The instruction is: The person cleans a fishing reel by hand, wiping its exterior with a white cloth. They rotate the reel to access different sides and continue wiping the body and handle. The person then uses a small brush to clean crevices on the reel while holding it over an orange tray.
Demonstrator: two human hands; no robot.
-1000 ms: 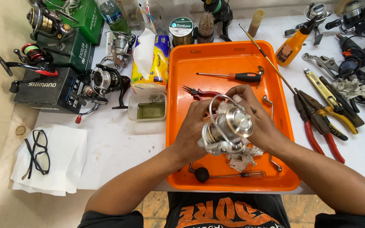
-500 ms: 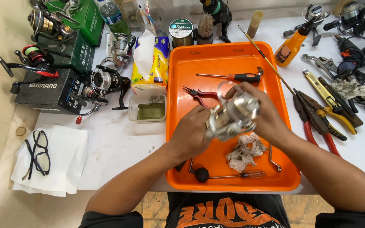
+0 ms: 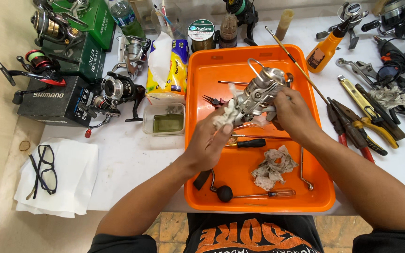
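Over the upper middle of the orange tray (image 3: 202, 187), the right hand (image 3: 294, 115) has its grip clenched around the body of a silver spinning reel (image 3: 258, 93), bail wire pointing up and away. A second ago the reel sat lower, near the centre of the tray and close to the chest, with both hands cupped round it. It has since been lifted and turned, so a different face of the housing now shows to the camera.

The left hand (image 3: 212, 138) has come off the reel body. Its grip now pinches a small wad of pale cloth (image 3: 226, 117) and presses it against the reel's lower left side. Judging from that, the work has moved from turning the reel over to wiping it down, and the reel is held steady for the rubbing.

A second, greyer rag (image 3: 270, 168) lies loose on the tray in the lower right, where the hands hid it earlier. A black-handled screwdriver (image 3: 249, 143) lies just below the hands, and a reel handle with a black knob (image 3: 221, 189) rests near the tray's lower edge. On the bench, red-handled pliers (image 3: 348, 133) lie right of the tray and a small clear dish (image 3: 165, 124) sits left of it.
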